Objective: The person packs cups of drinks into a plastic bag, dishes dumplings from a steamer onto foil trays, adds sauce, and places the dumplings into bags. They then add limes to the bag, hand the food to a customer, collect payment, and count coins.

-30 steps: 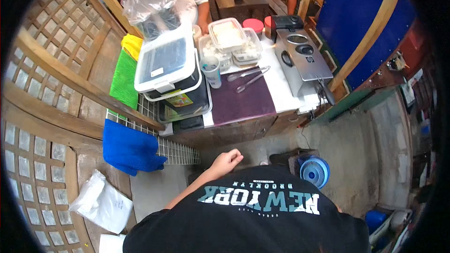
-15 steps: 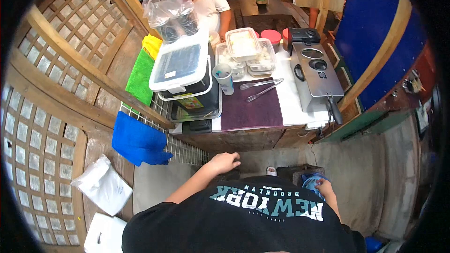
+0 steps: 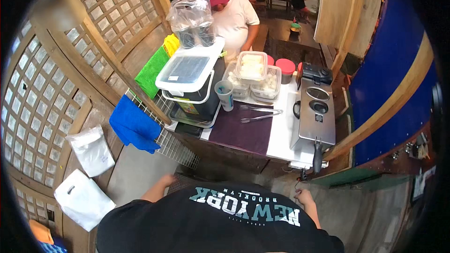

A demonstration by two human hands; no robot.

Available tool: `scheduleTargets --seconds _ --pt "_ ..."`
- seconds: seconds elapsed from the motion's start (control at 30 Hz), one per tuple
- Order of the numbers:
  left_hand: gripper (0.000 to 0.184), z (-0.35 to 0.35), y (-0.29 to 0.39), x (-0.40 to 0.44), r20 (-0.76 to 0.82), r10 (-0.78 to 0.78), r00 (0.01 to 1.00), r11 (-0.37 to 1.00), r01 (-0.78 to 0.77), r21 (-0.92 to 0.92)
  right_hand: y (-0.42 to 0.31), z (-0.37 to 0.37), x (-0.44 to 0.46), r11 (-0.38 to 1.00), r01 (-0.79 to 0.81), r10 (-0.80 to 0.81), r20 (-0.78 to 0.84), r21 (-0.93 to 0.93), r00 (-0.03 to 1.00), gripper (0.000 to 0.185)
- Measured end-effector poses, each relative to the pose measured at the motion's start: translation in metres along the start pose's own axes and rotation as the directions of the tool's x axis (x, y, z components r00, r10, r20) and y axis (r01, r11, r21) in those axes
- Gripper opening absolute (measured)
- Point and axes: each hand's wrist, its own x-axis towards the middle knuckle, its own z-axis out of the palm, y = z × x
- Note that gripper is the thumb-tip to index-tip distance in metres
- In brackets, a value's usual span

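Shifted leftward since a moment ago, my left hand (image 3: 166,181) shows fingers I can't call loose or clenched — nor my right hand's (image 3: 305,197) — while the cord (image 3: 303,175) under the table's (image 3: 281,145) near right corner could snag if that right swings carelessly.

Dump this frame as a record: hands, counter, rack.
left hand: below counter level, grip unclear
right hand: near the hanging cord, grip unclear
counter: steel appliance at right end
tongs: mostly on dark cloth
cup: upright, left of tongs
clear tubs: stacked behind tongs
wire rack: blue towel draped over
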Motion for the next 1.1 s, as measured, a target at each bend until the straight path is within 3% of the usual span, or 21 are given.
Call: scheduleTargets --seconds 0.1,0.17,0.23,0.3,0.33,0.37,0.4,0.43,0.47,0.5,0.57,0.67,0.7,0.8,0.87,0.9,0.93,1.0,1.03,1.1 --pt "0.042 0.032 -0.068 -0.052 -0.006 -0.339 0.941 0.932 0.337 0.132 0.000 -0.028 -0.008 0.992 -0.126 0.126 0.041 0.007 0.991 0.036" --pt "0.041 0.060 -0.088 -0.073 0.076 -0.412 0.908 0.910 0.406 0.082 0.042 -0.023 -0.004 0.978 -0.206 0.206 -0.001 -0.035 0.979 0.036" --pt "0.039 0.090 -0.077 -0.077 0.140 -0.346 0.928 0.935 0.353 -0.027 0.085 -0.015 -0.001 0.949 -0.314 0.314 -0.017 -0.007 0.949 0.033" --pt "0.038 0.119 -0.072 -0.068 0.173 -0.240 0.955 0.959 0.261 -0.112 0.188 0.022 0.027 0.909 -0.365 0.382 -0.052 0.201 0.923 0.027" --pt "0.037 0.121 -0.068 -0.062 0.182 -0.181 0.966 0.971 0.205 -0.126 0.177 0.007 0.001 0.940 -0.210 0.172 -0.159 -0.269 0.972 0.025" --pt "0.036 0.118 -0.068 -0.056 0.191 -0.123 0.974 0.981 0.148 -0.122 0.190 0.009 -0.010 0.930 -0.270 0.213 -0.236 -0.248 0.948 0.025" --pt "0.035 0.108 -0.070 -0.048 0.197 -0.078 0.977 0.990 0.099 -0.098 0.212 0.018 -0.020 0.930 -0.368 0.347 -0.342 0.006 0.873 0.025" --pt "0.035 0.095 -0.073 -0.037 0.192 -0.041 0.981 0.996 0.054 -0.067 0.239 0.035 -0.031 0.955 -0.297 0.261 -0.516 0.014 0.815 0.025" --pt "0.034 0.080 -0.077 -0.025 0.181 -0.005 0.984 0.999 0.012 -0.042 0.202 0.017 -0.068 0.905 -0.369 0.424 -0.476 0.209 0.770 0.027" --pt "0.033 0.061 -0.075 -0.010 0.154 0.029 0.988 0.999 -0.025 -0.029 0.198 0.019 -0.086 0.888 -0.435 0.440 -0.558 0.151 0.704 0.031" --pt "0.032 0.019 -0.059 0.022 0.073 0.119 0.990 0.991 -0.114 -0.069 0.160 0.016 -0.144 0.828 -0.476 0.553 -0.574 0.297 0.603 0.030" --pt "0.026 -0.015 -0.017 0.074 0.026 0.273 0.962 0.912 -0.250 -0.324 0.140 0.057 -0.226 0.826 -0.498 0.542 -0.610 0.263 0.578 0.026" --pt "0.024 -0.014 -0.009 0.088 0.033 0.287 0.957 0.910 -0.262 -0.322 0.137 0.078 -0.249 0.813 -0.517 0.559 -0.605 0.266 0.567 0.026" --pt "0.022 0.012 -0.031 0.125 0.067 0.291 0.954 0.926 -0.263 -0.272 0.156 0.172 -0.331 0.758 -0.602 0.638 -0.481 0.253 0.602 0.022" --pt "0.021 0.034 -0.045 0.129 0.168 0.228 0.959 0.963 -0.197 -0.183 0.277 0.319 -0.391 0.775 -0.503 0.384 -0.348 -0.382 0.855 0.016" --pt "0.020 0.050 -0.053 0.131 0.239 0.205 0.949 0.975 -0.175 -0.140 0.249 0.315 -0.425 0.903 -0.280 0.313 0.054 -0.325 0.948 0.036" --pt "0.020 0.066 -0.063 0.133 0.317 0.197 0.928 0.979 -0.167 -0.118 0.205 0.316 -0.439 0.678 -0.721 0.724 0.298 -0.143 0.622 0.035" --pt "0.020 0.098 -0.075 0.135 0.463 0.202 0.863 0.978 -0.157 -0.136 0.215 0.371 -0.504 0.866 -0.375 0.475 0.305 -0.331 0.826 0.044" --pt "0.021 0.110 -0.073 0.132 0.537 0.218 0.815 0.972 -0.136 -0.189 0.198 0.387 -0.517 0.841 -0.495 0.540 0.281 -0.218 0.794 0.043" --pt "0.022 0.124 -0.062 0.115 0.519 0.228 0.824 0.966 -0.260 -0.013 0.171 0.399 -0.544 0.721 -0.692 0.669 0.238 0.021 0.704 0.039"
